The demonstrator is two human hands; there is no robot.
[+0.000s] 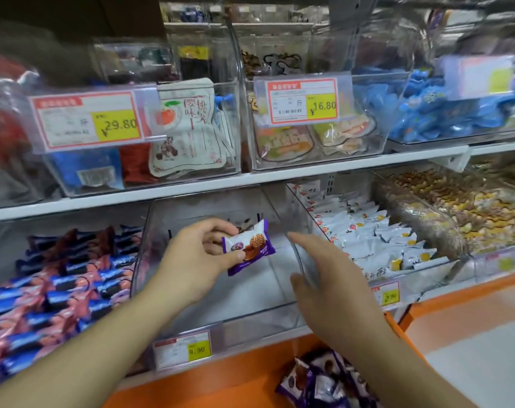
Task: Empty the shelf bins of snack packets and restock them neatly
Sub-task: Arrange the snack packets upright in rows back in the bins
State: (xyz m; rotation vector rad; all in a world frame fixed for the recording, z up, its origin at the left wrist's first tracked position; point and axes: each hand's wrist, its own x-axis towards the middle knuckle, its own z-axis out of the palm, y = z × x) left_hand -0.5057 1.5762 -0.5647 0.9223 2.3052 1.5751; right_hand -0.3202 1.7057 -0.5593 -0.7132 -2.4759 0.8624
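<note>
Left hand [191, 260] pinches a purple biscuit packet [248, 246] over the clear bin [250, 290]; right hand [333, 290] open, empty; lay it flat at the back

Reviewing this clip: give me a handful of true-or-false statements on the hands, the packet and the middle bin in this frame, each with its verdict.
1. The left hand pinches a purple snack packet. True.
2. The right hand also grips a packet. False: its fingers are straight and hold nothing; it sits by the right wall of the clear bin.
3. The clear bin under the hands is nearly empty. True: only something dark shows at its back.
4. The price tag on that bin reads 29.80. False: it reads 9.90.
5. A pile of purple packets lies on the orange ledge below the bin. True.
6. The bin to the right of it holds blue and pink packets. False: it holds white packets.
</note>
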